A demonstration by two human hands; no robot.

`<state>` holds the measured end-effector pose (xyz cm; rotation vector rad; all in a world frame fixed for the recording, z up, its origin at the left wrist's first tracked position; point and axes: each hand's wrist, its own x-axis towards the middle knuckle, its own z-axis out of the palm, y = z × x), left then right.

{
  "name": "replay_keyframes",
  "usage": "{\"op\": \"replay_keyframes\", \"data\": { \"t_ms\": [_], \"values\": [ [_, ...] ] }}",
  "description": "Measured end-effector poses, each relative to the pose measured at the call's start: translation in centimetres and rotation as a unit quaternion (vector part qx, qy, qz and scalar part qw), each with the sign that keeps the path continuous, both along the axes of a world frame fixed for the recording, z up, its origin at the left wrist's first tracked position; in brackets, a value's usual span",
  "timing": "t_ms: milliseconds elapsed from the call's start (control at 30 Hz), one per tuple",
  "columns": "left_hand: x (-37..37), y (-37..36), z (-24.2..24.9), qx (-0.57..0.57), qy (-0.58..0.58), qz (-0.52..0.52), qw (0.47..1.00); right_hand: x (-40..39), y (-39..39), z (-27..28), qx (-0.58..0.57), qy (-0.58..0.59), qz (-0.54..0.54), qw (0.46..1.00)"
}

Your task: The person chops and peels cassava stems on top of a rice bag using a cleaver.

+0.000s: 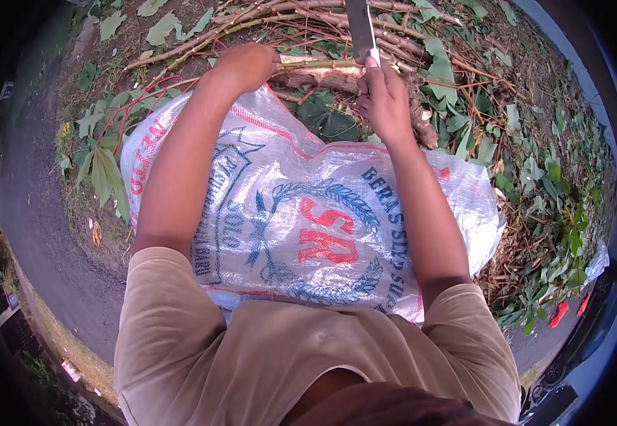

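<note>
Closed around the white handle of a broad, metal-bladed knife (pixel 362 32), the right hand (pixel 383 96) points its blade away from the body. The left hand (pixel 246 65) is curled on the left end of a slender greenish-brown stem (pixel 317 64), which spans toward the right hand, over thick brown wood (pixel 326 79). Below, a white woven plastic sack (pixel 294 174) reads "SR" in red and "BERAS SLYP SUP" in blue, the last word partly hidden.

Knife (pixel 360 25) – the blade's far end is cut off by the upper edge, the handle (pixel 374 57) partly covered by the right hand (pixel 386 103); the fingertips of the left hand (pixel 246 65) are hidden – lettering on the sack (pixel 301 167) is partly masked by the forearms (pixel 429 206)
</note>
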<state>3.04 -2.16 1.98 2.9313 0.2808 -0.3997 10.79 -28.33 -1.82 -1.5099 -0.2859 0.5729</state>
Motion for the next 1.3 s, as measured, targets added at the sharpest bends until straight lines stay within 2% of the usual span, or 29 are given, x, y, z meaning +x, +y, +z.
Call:
{"op": "replay_keyframes", "data": {
  "t_ms": [100, 167, 500, 567, 600, 667, 700, 767, 900, 1000, 1067, 1133, 1200, 1233, 1300],
  "values": [
    [-0.2, 0.1, -0.5, 0.002, -0.017, 0.001, 1.0, 0.0, 0.1, -1.3, -0.02, -0.019, 0.017, 0.999],
    [0.0, 0.3, -0.9, 0.006, -0.034, 0.005, 0.999, 0.1, 0.3, -1.9, -0.072, 0.02, 0.027, 0.997],
    [0.3, 0.4, -1.3, 0.024, -0.023, -0.005, 0.999, -0.2, 0.3, -1.7, -0.094, 0.028, 0.046, 0.994],
    [0.3, 0.2, -1.3, 0.027, -0.022, -0.004, 0.999, 0.1, 0.5, -2.6, -0.185, 0.018, 0.082, 0.979],
    [0.4, 0.3, -1.4, 0.025, -0.017, -0.007, 1.0, 0.2, 0.4, -3.0, -0.185, 0.018, 0.082, 0.979],
    [0.6, 0.7, -1.6, 0.025, -0.011, -0.009, 1.0, 0.3, 0.4, -3.7, -0.161, -0.063, 0.081, 0.981],
    [0.8, 0.9, -2.1, 0.025, -0.014, -0.012, 1.0, 0.0, 0.5, -3.3, -0.162, -0.062, 0.084, 0.981],
    [0.6, 0.8, -2.2, 0.024, -0.013, -0.013, 1.0, -0.9, 0.5, -1.5, -0.09, -0.162, 0.053, 0.981],
    [0.6, 0.3, -1.2, 0.027, 0.006, 0.001, 1.0, -1.7, 0.6, 0.5, -0.139, -0.218, 0.026, 0.966],
    [0.5, -0.1, -0.7, 0.028, 0.014, 0.003, 1.0, -0.8, 0.7, -2.8, -0.193, -0.206, 0.048, 0.958],
    [0.5, -0.2, -0.7, 0.031, 0.017, 0.004, 0.999, 0.2, 0.7, -5.5, -0.242, -0.132, 0.095, 0.957],
    [0.5, 0.2, -1.5, 0.007, -0.012, 0.002, 1.0, 0.3, 0.7, -4.7, -0.246, -0.128, 0.095, 0.956],
    [0.8, 0.6, -2.0, 0.009, -0.008, 0.003, 1.0, 0.0, 0.4, -3.4, -0.191, 0.02, 0.078, 0.978],
    [0.8, 0.7, -2.1, 0.011, -0.002, 0.0, 1.0, -0.2, 0.4, -3.1, -0.191, 0.02, 0.079, 0.978],
    [0.8, 0.6, -2.1, 0.013, 0.0, 0.002, 1.0, -0.5, 0.4, -2.5, -0.101, 0.05, 0.054, 0.992]
  ]
}}
